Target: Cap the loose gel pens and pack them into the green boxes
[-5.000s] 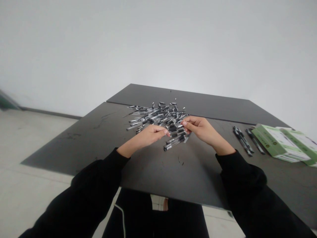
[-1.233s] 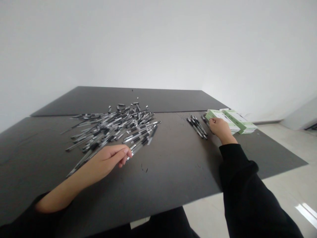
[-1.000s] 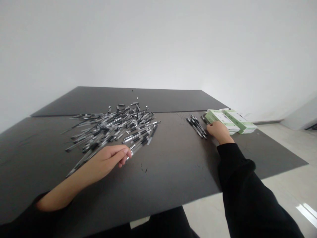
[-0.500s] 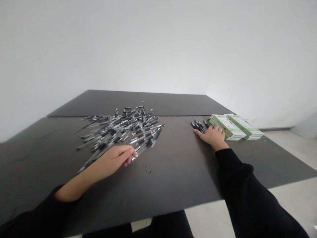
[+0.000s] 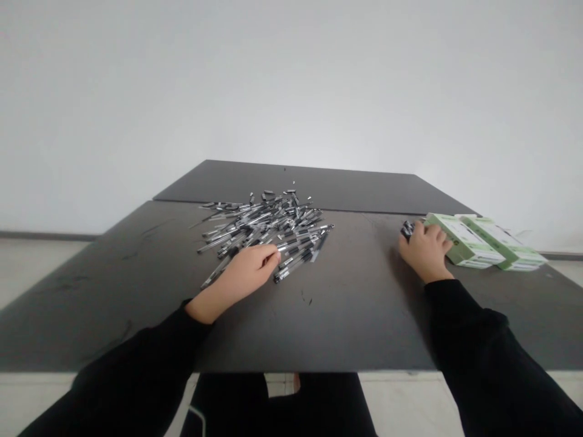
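My left hand (image 5: 255, 267) rests at the near edge of a heap of black-and-clear pens (image 5: 255, 227). Its thumb and fingers are pinched together on a pen (image 5: 288, 246) whose far part lies among the others. Just right of these fingertips, several pens lie with their ends toward me. Over on the right, my right hand (image 5: 426, 247) is curled around a small bunch of pens (image 5: 407, 229); their dark ends show past the thumb side, and the rest is hidden by the hand. Its outer fingers are beside the nearer green-and-white box (image 5: 464, 240).
A second green-and-white box (image 5: 505, 243) lies beside the first at the right. Loose pen caps (image 5: 268, 193) are scattered behind the heap. Small dark marks dot the grey table (image 5: 346, 315). A white wall (image 5: 291, 79) rises behind.
The view has shifted, so the table's contents appear farther right. My left hand has moved forward onto the heap's edge. My right hand has closed around the pens that lay beside it.
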Demonstrator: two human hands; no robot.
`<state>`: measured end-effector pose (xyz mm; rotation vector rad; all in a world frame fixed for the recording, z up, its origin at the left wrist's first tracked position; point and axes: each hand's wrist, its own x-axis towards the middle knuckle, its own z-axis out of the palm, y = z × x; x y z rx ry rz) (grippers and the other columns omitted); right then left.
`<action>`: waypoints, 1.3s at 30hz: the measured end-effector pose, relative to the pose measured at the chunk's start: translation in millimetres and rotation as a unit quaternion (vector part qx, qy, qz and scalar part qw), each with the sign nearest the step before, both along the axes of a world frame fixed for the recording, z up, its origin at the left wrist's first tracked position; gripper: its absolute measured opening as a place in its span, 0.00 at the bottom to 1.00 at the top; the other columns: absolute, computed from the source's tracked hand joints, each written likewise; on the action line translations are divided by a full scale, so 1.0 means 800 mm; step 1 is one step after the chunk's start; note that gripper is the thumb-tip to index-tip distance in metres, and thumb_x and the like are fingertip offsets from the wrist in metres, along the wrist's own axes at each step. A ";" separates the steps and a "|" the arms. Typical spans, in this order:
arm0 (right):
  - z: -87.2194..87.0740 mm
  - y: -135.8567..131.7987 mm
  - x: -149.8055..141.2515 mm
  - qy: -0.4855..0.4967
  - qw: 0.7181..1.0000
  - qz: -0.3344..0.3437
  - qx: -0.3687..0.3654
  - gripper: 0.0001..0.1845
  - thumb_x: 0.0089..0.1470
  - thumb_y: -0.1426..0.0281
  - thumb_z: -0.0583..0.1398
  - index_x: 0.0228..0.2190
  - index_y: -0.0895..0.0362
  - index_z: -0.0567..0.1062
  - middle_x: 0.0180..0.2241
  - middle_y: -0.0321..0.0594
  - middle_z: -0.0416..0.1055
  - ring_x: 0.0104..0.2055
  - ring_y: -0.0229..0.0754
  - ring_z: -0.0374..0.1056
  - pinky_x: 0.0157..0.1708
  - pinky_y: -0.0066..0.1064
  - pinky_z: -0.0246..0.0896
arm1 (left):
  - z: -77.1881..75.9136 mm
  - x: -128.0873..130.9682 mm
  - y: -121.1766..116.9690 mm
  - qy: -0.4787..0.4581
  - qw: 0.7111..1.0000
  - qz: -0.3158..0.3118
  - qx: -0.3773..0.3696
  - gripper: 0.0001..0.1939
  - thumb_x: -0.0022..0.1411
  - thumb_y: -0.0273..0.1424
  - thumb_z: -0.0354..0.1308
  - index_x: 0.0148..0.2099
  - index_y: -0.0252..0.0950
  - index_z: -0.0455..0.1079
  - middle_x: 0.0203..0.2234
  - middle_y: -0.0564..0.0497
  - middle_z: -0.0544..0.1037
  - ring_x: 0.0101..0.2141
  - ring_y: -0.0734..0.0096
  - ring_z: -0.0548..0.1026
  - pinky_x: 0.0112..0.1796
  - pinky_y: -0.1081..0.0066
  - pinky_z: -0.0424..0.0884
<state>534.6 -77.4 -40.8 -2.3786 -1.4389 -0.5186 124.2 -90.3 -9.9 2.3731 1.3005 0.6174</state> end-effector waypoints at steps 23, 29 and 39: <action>0.028 0.041 -0.192 0.190 0.933 0.163 -0.257 0.14 0.53 0.72 0.58 0.35 0.66 0.82 0.21 0.53 0.76 0.27 0.49 0.77 0.30 0.32 0.68 | -0.026 0.029 0.001 0.202 0.977 0.003 0.061 0.15 0.73 0.37 0.49 0.46 0.33 0.73 0.41 0.38 0.82 0.42 0.50 0.81 0.39 0.62 0.72; 0.025 0.032 -0.182 0.175 0.937 0.177 -0.245 0.11 0.52 0.71 0.61 0.32 0.65 0.82 0.26 0.58 0.78 0.38 0.54 0.79 0.36 0.33 0.67 | -0.018 0.034 -0.009 0.235 0.967 0.015 0.093 0.15 0.73 0.33 0.48 0.46 0.32 0.74 0.39 0.37 0.83 0.40 0.53 0.82 0.40 0.62 0.74; 0.041 0.020 -0.162 0.296 0.921 0.229 -0.108 0.16 0.60 0.72 0.48 0.24 0.57 0.69 0.26 0.47 0.74 0.31 0.44 0.72 0.32 0.30 0.62 | -0.020 0.030 -0.007 0.021 1.000 0.016 0.012 0.10 0.71 0.32 0.52 0.37 0.35 0.71 0.31 0.45 0.81 0.35 0.60 0.80 0.39 0.65 0.71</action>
